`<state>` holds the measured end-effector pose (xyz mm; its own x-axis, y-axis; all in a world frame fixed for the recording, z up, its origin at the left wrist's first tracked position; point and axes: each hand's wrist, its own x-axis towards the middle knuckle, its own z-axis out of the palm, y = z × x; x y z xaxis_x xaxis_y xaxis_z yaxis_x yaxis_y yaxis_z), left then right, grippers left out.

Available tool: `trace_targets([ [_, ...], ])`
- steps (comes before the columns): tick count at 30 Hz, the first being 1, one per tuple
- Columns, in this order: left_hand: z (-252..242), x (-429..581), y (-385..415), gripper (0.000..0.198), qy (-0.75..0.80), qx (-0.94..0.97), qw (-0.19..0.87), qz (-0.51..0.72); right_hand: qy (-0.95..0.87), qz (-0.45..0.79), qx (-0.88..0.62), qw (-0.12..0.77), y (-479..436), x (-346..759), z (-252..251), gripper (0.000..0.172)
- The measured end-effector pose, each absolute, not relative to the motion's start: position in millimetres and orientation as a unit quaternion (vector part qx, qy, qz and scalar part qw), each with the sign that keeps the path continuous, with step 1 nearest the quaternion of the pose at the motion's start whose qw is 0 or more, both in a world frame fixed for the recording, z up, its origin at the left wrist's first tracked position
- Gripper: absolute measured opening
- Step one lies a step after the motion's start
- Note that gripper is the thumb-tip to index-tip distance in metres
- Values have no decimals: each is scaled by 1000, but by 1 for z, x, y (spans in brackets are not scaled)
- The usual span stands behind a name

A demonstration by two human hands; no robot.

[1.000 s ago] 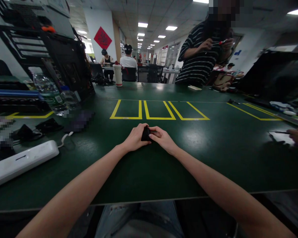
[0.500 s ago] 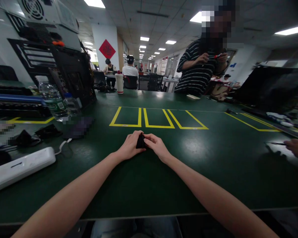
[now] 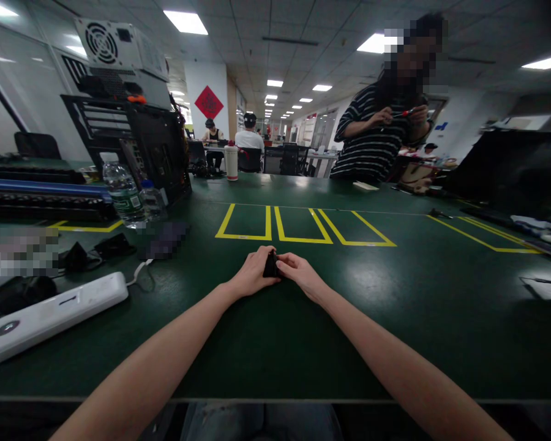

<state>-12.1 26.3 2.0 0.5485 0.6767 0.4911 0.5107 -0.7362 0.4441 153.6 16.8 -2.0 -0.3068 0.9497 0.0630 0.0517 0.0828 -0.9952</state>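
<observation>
A small black object [image 3: 270, 266] rests on the dark green table [image 3: 275, 343] between my hands, too dark and too covered to name its kind. My left hand [image 3: 253, 273] is closed round its left side, thumb at the near edge and fingers over the far edge. At its right side, my right hand [image 3: 300, 274] has thumb and fingertips pinched together against it. The far part of the object is hidden by my fingers. Just beyond both hands, yellow tape outlines [image 3: 303, 240] mark the tabletop.
To the left lie a white power strip [image 3: 59, 315], black cloth-like pieces [image 3: 114, 245], water bottles [image 3: 125, 196] and a computer case [image 3: 158, 147]. A white tumbler [image 3: 231, 162] stands at the far edge. Across the table, a person in a striped top [image 3: 367, 135] holds a small red-tipped item.
The whole view has shifted, so the table and hands appear slightly farther right and lower. Both hands keep their places on the black object. The co-worker's hand at the right edge has mostly left view.
</observation>
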Motion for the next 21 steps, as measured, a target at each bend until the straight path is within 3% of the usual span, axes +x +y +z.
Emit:
trace_targets([
  [7,0,-12,27,60,340,870,125,333,-623,547,-345,439,6,153,9,31],
  [14,-2,-10,26,62,339,874,111,330,-618,519,-384,449,5,153,8,25],
  [21,4,-10,20,59,328,881,114,320,-638,518,-401,405,7,157,9,30],
])
